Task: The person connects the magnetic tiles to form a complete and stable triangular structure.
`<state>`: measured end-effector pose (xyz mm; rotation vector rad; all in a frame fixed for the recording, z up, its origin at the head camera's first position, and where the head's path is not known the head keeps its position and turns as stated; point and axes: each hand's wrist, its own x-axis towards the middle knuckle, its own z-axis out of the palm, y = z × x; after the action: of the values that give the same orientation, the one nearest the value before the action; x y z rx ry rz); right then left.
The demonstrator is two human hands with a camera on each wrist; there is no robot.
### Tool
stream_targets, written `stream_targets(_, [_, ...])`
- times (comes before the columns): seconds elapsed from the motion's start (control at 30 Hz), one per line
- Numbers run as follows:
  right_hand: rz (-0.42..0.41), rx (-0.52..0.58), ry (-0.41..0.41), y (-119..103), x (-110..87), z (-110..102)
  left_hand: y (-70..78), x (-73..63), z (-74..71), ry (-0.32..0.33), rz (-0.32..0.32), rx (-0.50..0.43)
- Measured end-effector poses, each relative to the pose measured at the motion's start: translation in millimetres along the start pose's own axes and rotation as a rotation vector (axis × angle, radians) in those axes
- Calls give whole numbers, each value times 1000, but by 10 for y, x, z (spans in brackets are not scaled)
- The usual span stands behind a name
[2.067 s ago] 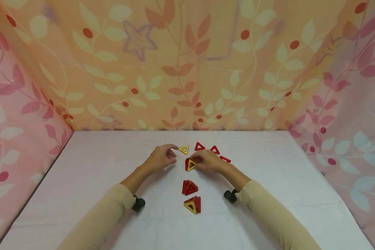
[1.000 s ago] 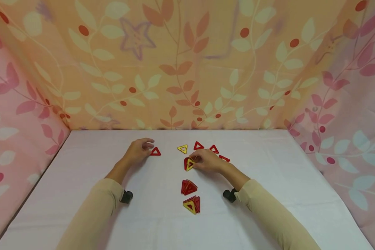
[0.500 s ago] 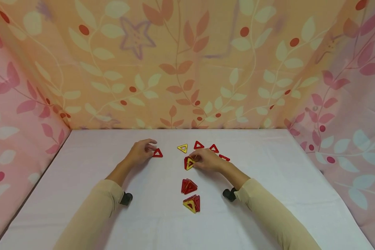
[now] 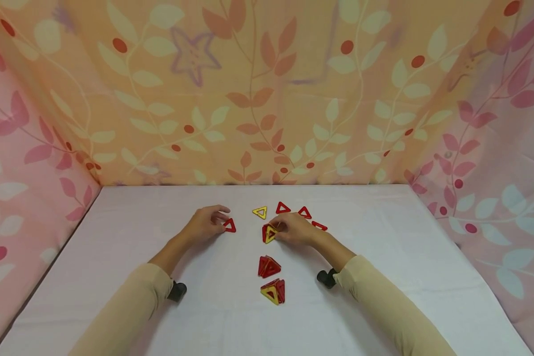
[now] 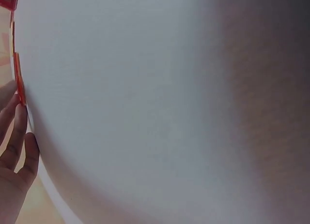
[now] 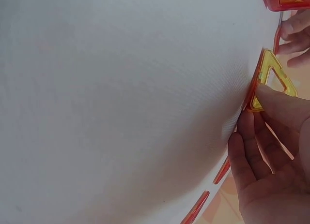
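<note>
At the back of the table, my left hand [image 4: 204, 222] pinches the edge of a red triangle magnetic tile [image 4: 234, 227]. The left wrist view shows the fingers [image 5: 18, 125] at that tile's end, seen edge-on. My right hand [image 4: 295, 228] grips a yellow triangle magnetic tile [image 6: 287, 83], its thumb on the near face. Red tile [image 4: 264, 234] stands against the yellow one, forming a partly built pyramid that the fingers partly cover. Just beyond lies a loose yellow triangle tile [image 4: 260, 212].
Three loose red triangle tiles, one of them a red tile [image 4: 282, 208], lie behind and right of my right hand. Nearer on the white table [image 4: 115, 306] stand a red pyramid [image 4: 269, 267] and a red-and-yellow pyramid [image 4: 273, 291]. Patterned cloth [image 4: 249, 123] walls the back and sides.
My left hand moved left to the red tile, then brought it back slightly right and nearer, turning it. My right hand stays on the yellow and red tiles.
</note>
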<state>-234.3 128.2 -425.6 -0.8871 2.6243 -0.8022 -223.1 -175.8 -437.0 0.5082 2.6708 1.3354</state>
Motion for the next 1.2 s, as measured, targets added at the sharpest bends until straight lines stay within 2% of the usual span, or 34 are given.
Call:
stream_targets(0.13, [-5,-1,2,9,1,6,41,-18,33,-41,-14,-7])
stream_targets(0.3, [-10,8,9,9,-5,5,101,-22,92,-69,12,3])
stream_targets(0.5, [-2,26,10,4,-16,4,157,-13,175,-86,23,17])
stream_targets(0.8, [12,32,5,-14,-15,12,220,-2,274,-111,-12,1])
stream_targets(1.2, [17,29,1,-17,-17,9,309,35,351,-129,23,33])
